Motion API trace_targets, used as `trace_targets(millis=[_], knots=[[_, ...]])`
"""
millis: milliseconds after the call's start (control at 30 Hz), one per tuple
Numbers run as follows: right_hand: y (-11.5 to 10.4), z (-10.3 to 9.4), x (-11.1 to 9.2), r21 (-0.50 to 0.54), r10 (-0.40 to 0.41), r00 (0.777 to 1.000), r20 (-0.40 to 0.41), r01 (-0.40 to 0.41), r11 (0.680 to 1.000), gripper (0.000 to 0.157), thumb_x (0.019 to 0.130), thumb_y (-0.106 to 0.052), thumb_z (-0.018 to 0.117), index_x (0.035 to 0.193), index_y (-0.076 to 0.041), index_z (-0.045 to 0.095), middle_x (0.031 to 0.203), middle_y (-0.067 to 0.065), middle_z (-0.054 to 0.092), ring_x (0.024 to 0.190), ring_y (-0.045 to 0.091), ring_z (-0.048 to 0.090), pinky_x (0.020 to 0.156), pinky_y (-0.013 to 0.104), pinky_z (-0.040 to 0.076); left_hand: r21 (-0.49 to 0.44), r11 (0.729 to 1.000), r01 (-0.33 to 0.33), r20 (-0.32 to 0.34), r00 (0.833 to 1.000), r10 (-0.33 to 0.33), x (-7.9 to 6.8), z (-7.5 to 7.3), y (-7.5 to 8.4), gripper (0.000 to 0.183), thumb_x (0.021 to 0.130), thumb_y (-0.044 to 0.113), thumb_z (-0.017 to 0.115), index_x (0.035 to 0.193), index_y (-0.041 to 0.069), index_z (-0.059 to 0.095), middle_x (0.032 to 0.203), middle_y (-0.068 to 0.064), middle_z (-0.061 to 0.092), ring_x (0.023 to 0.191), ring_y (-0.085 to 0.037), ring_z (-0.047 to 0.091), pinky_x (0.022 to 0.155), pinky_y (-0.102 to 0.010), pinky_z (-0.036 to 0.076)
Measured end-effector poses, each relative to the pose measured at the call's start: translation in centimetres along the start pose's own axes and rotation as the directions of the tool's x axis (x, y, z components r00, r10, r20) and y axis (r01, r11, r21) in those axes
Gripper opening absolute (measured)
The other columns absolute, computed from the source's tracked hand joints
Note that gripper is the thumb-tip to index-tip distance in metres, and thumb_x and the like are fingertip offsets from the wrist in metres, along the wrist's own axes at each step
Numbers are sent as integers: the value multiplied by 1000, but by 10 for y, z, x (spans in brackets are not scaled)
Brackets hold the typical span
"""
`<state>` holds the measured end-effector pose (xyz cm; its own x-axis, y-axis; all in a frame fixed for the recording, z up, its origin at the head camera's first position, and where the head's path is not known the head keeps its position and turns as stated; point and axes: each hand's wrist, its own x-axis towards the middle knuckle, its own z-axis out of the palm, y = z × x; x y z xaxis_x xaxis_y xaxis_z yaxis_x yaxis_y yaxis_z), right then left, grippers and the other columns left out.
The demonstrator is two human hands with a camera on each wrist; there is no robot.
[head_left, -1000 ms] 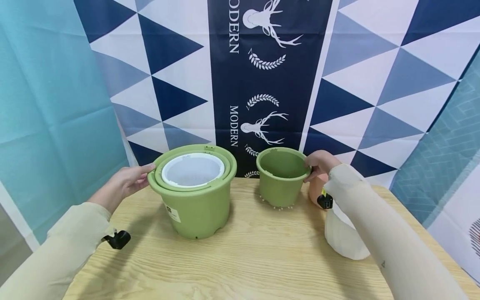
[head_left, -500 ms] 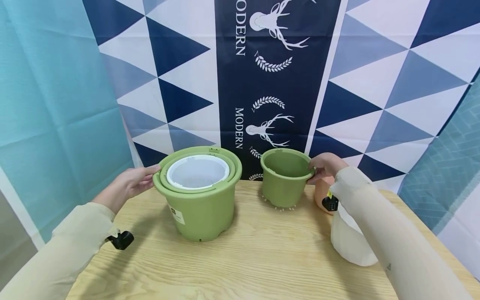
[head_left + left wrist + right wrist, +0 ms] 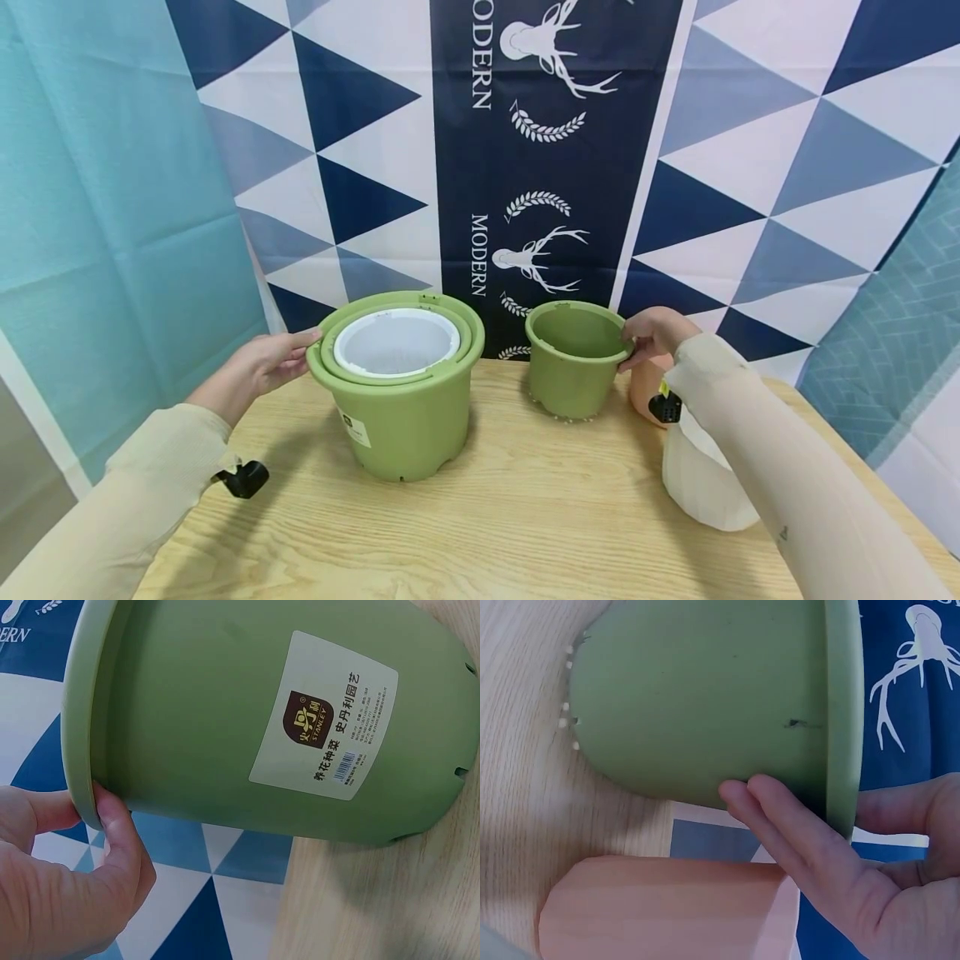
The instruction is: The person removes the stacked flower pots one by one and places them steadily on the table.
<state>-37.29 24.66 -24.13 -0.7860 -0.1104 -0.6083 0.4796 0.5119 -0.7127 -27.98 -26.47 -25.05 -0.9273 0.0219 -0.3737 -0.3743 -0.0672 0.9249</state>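
Observation:
My left hand (image 3: 258, 367) pinches the left rim of a large green flower pot (image 3: 408, 425), thumb on one side and fingers on the other. In the left wrist view a white label (image 3: 326, 716) shows on its wall. Nested inside it are another green pot (image 3: 467, 333) and a white pot (image 3: 396, 342). A smaller green flower pot (image 3: 570, 383) stands upright at the back, near the wall cloth. My right hand (image 3: 656, 333) grips its right rim, two fingers lying along the outer wall. Small pale bits (image 3: 564, 706) show around its base.
An orange-pink pot (image 3: 667, 907) stands right beside the smaller green pot, partly behind my right wrist. Nearer, a white ribbed pot (image 3: 701, 479) is partly hidden under my right forearm. A patterned cloth (image 3: 375, 167) hangs behind the wooden table (image 3: 480, 533).
The head view has shifted slightly. The smaller green pot and my right hand have moved a little down and right in it. My left hand keeps its hold on the large pot's rim.

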Motion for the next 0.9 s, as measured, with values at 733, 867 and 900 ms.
trace_targets(millis=[733,867,900], knots=[[-8,-4,-6,-45,-24,999,-44,22,999,48,99,2,37,140,20,23,115,31,50,73,19,72,92,30,59,-13,1000,-20,11,1000,20,-1,-2,6,12,97,18,55,104,11,47,76,5,59,68,0,60,67,-8,56],[-11,-6,-10,-38,-28,999,-35,26,999,40,97,5,38,133,20,32,93,20,58,74,19,71,89,28,60,-24,999,-22,23,999,22,0,-3,7,12,97,17,55,104,12,48,76,5,60,68,0,61,68,-8,56],[-11,-6,-12,-40,-25,999,-28,23,999,38,97,5,39,131,20,34,88,18,59,73,19,71,90,29,59,-24,1000,-21,25,999,21,0,-3,7,12,97,17,55,104,12,47,76,6,60,69,0,61,68,-8,56]])
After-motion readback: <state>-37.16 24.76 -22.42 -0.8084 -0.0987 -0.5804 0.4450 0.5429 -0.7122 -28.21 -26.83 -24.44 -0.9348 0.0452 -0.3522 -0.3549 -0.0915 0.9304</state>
